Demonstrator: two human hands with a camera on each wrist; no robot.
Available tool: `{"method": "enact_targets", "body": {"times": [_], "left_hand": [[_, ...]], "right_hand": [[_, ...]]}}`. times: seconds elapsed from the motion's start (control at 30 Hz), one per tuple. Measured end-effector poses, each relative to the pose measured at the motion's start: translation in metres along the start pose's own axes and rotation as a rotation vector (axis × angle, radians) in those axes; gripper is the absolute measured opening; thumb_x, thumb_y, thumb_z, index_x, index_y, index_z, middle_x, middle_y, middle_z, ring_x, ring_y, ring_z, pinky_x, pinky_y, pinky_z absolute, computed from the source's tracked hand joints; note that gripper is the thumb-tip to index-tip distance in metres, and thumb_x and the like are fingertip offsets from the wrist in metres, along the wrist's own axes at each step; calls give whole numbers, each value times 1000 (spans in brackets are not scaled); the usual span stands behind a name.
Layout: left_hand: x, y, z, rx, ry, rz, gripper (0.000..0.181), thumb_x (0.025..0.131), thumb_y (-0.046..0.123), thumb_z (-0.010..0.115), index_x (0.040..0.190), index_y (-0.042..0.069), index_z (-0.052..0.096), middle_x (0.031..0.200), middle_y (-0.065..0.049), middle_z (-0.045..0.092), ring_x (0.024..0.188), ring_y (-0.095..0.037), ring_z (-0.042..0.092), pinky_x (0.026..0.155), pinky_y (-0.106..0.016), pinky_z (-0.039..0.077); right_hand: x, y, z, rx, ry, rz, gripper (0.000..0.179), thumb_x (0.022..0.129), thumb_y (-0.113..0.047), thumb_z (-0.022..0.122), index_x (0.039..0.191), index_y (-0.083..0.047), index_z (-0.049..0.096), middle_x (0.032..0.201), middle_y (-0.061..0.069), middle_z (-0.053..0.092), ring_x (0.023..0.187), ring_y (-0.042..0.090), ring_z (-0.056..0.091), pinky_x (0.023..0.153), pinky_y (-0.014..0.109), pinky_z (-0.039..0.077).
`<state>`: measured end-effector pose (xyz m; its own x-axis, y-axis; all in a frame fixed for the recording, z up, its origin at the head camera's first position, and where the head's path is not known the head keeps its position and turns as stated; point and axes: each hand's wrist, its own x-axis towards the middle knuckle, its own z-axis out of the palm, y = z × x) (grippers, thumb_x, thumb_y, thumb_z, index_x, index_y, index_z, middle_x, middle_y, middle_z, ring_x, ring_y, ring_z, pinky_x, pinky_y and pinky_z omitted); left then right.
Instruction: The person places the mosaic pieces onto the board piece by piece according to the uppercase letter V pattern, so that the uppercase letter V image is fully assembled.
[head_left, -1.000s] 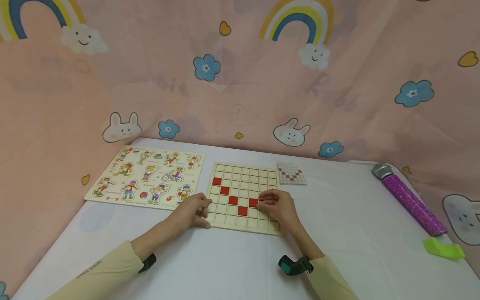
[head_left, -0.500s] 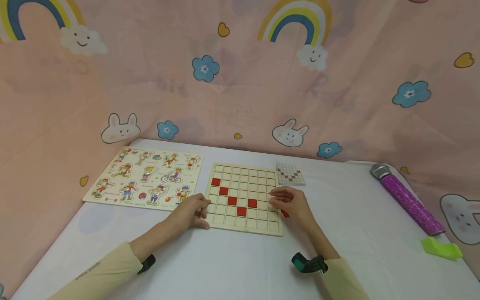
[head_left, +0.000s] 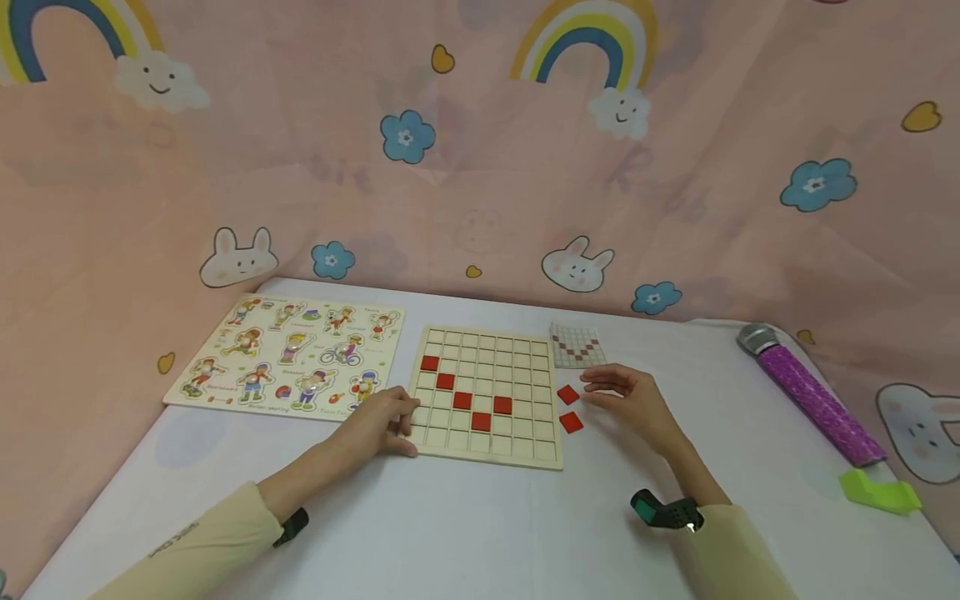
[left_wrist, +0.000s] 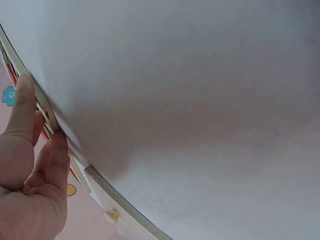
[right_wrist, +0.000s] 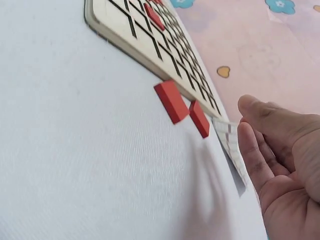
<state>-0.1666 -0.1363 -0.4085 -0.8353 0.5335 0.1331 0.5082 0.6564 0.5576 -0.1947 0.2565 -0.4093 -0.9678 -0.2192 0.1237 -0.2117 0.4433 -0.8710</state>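
A pale wooden grid board (head_left: 517, 454) lies on the table, with several red square tiles (head_left: 462, 401) set in its cells. At the board's lower left corner my left hand (head_left: 375, 423) holds the edge between thumb and fingers; the left wrist view shows those fingertips (left_wrist: 58, 137) against the rim. Two loose red tiles (head_left: 571, 422) rest on the cloth just right of the board. Beside them hovers my right hand (head_left: 637, 404), fingers loosely bent and nothing between them. Behind it, a small pattern card (head_left: 577, 343) shows a V of red squares.
To the left of the board lies a picture puzzle board (head_left: 300, 358) of children playing sports. A purple glitter microphone (head_left: 817, 400) and a bright green piece (head_left: 879, 492) lie at the far right. A pink printed cloth (head_left: 480, 192) hangs behind the white-covered table (head_left: 480, 533).
My right hand has moved off the board to the right, leaving a red tile in its cell and uncovering the two loose tiles. The left hand stays at the board's corner.
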Motion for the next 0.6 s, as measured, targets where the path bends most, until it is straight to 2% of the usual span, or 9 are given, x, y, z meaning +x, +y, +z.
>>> {"method": "enact_targets", "body": {"times": [0.17, 0.37, 0.47, 0.6], "left_hand": [[1, -2, 0, 3, 4, 12, 36, 63, 22, 86, 62, 12, 51, 102, -11, 64, 88, -18, 55, 73, -27, 44], [1, -2, 0, 10, -1, 15, 36, 63, 22, 86, 62, 12, 51, 102, -11, 63, 92, -21, 58, 76, -29, 46], [1, -1, 0, 6, -2, 9, 36, 63, 21, 86, 62, 12, 51, 103, -12, 64, 99, -26, 60, 81, -32, 48], [1, 0, 1, 11, -2, 8, 36, 63, 21, 86, 62, 11, 51, 103, -12, 64, 102, -29, 60, 80, -31, 48]], "right_hand": [[2, 14, -10, 7, -37, 8, 37, 86, -9, 71, 120, 1, 60, 116, 22, 63, 95, 7, 65, 82, 15, 48], [8, 24, -15, 16, -63, 65, 37, 86, -10, 71, 120, 0, 60, 118, 20, 63, 95, 7, 64, 83, 15, 47], [13, 27, -17, 32, -87, 83, 37, 87, -9, 70, 121, 1, 60, 120, 20, 62, 97, 9, 65, 83, 16, 48], [20, 27, -18, 40, -124, 92, 39, 87, -6, 70, 122, 3, 58, 121, 22, 61, 100, 18, 66, 83, 19, 50]]}}
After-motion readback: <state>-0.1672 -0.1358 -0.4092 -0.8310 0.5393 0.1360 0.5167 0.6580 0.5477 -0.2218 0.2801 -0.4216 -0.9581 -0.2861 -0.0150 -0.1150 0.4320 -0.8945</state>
